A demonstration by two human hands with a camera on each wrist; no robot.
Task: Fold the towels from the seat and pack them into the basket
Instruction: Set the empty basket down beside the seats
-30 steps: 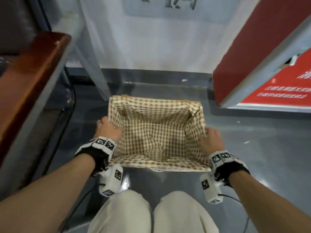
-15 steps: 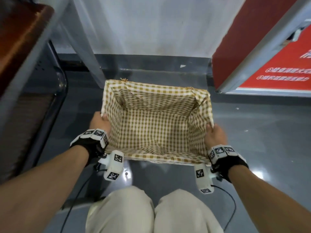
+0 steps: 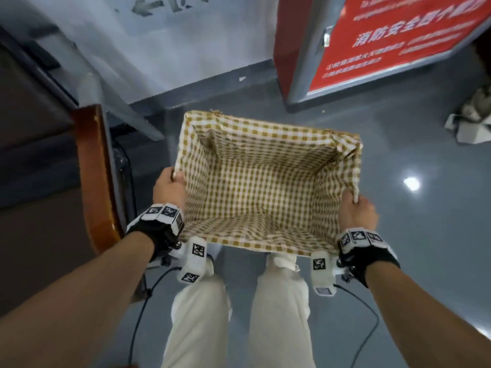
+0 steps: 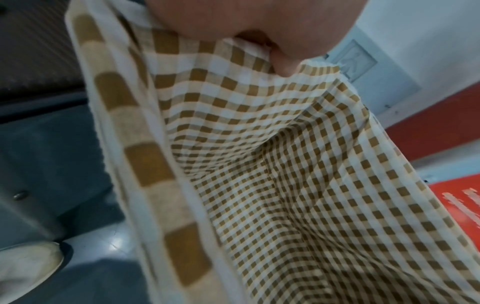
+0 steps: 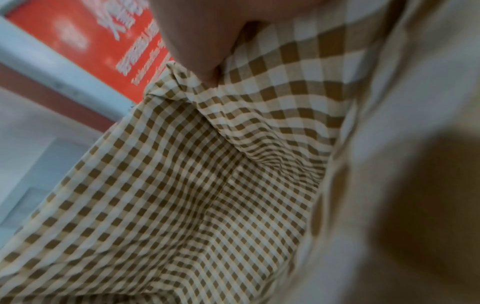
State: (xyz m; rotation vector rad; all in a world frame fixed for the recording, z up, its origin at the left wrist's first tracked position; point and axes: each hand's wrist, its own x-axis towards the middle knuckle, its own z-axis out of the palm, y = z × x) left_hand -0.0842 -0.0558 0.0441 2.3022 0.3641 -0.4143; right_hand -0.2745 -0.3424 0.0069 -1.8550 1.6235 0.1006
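Observation:
A rectangular basket (image 3: pixel 268 123) lined with brown-and-white checked cloth hangs in the air in front of me, above the grey floor. Nothing lies inside it. My left hand (image 3: pixel 170 188) grips its left rim, with the thumb over the lining (image 4: pixel 259 127). My right hand (image 3: pixel 357 211) grips the right rim in the same way, its thumb pinching the checked lining (image 5: pixel 207 164). No towel shows in any view.
A seat with a brown wooden armrest (image 3: pixel 97 176) stands close on my left. A red cabinet with a sign (image 3: pixel 372 41) stands at the far right, a white wall (image 3: pixel 164 49) ahead. My legs in pale trousers (image 3: pixel 279 314) are below the basket. White objects (image 3: pixel 467 123) lie on the floor at right.
The basket has risen off the floor in both hands and come nearer. My view has swung, so the armrest and red cabinet now sit differently.

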